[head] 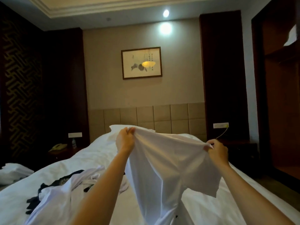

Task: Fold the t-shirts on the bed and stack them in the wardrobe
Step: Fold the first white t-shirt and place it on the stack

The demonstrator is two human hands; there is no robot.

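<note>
A white t-shirt (164, 164) hangs in the air above the white bed (90, 158), stretched between both hands. My left hand (125, 140) pinches its upper left edge and my right hand (216, 151) pinches the upper right edge. The cloth drapes down toward me between my forearms. On the bed to the left lies a heap of white and black garments (61, 187). The open wooden wardrobe (280, 95) stands at the right, with something white (292, 38) on a high shelf.
A padded headboard (154, 117) and a framed picture (141, 62) are at the far wall. Left of the bed are a nightstand with a telephone (58, 147) and a bottle (73, 142), and white folded cloth (14, 172). A dark nightstand (240, 150) sits at the right.
</note>
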